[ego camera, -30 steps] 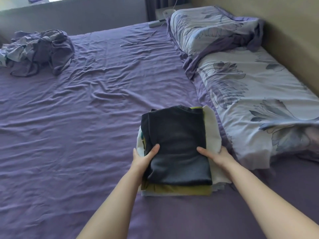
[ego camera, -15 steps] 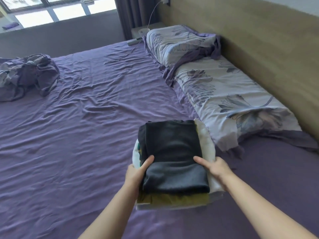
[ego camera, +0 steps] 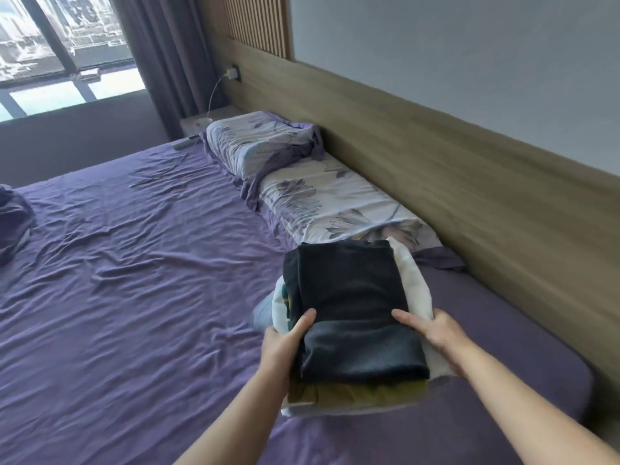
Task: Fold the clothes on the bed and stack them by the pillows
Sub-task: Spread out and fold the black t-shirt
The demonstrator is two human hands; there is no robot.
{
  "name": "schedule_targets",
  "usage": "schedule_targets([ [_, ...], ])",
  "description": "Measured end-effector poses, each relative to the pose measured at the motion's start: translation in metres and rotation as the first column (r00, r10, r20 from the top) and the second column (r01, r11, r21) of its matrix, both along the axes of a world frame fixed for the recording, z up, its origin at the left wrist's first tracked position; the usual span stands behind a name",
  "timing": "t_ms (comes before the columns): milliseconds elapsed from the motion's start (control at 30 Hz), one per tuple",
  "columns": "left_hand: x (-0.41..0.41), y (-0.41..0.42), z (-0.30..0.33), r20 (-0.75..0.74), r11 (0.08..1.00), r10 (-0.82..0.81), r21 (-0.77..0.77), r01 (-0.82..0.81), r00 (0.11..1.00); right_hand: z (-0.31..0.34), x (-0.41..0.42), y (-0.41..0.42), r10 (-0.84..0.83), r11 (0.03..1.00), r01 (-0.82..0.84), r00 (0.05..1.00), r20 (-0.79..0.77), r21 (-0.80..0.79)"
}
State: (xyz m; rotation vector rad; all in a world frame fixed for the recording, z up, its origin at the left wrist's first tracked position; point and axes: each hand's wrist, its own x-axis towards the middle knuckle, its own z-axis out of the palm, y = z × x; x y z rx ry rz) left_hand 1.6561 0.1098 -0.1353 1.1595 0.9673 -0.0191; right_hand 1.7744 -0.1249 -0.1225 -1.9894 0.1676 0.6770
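Folded clothes point(ego camera: 355, 317), a stack with a dark garment on top, an olive layer beneath and white fabric at the bottom and right edge, sit between my two hands above the purple sheet point(ego camera: 134, 297), just short of the near floral pillow point(ego camera: 322, 203). My left hand point(ego camera: 285, 344) grips the stack's left side, thumb laid on the dark top and the other fingers hidden under the pile; my right hand point(ego camera: 436, 333) holds the right side the same way, thumb on top and fingers tucked beneath the white layer. The near edge looks raised off the sheet, though I cannot tell whether the far edge is touching the bed. The folding appears finished for this pile, and the step in hand is placing it: carrying the stack toward the pillows along the wooden headboard point(ego camera: 469, 209). The next move, as I judge it, calls for keeping the layers level and squeezed together so none slide out, then lowering them flat beside the pillow. A crumpled bundle of cloth point(ego camera: 13, 223) at the far left edge may be waiting to be folded.
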Motion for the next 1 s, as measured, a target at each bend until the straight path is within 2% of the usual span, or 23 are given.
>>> schedule_targets([
  [333,0.079,-0.155,0.072,0.171,0.985,-0.165,-0.014,0.170,0.971,0.090,0.029,-0.169,-0.206,0.979,0.205,0.974,0.092,0.017],
  [400,0.093,-0.184,0.083,0.196,0.977,-0.212,0.033,0.210,0.957,0.102,0.036,-0.200,-0.237,0.971,0.239,0.964,0.118,-0.005],
  [533,0.114,-0.225,0.093,0.228,0.968,-0.247,0.028,0.248,0.942,0.109,0.048,-0.245,-0.269,0.961,0.275,0.950,0.161,-0.017],
  [700,0.108,-0.230,0.063,0.167,0.983,-0.178,-0.007,0.182,0.970,0.079,0.056,-0.247,-0.222,0.972,0.230,0.965,0.140,-0.041],
  [833,0.074,-0.204,0.015,0.089,0.993,-0.102,-0.046,0.106,0.991,0.020,0.050,-0.214,-0.133,0.989,0.139,0.986,0.102,-0.060],
  [1000,0.023,-0.174,-0.048,-0.043,1.000,-0.002,-0.026,0.001,0.999,-0.058,0.026,-0.173,-0.001,0.996,-0.002,1.000,-0.027,-0.088],
])
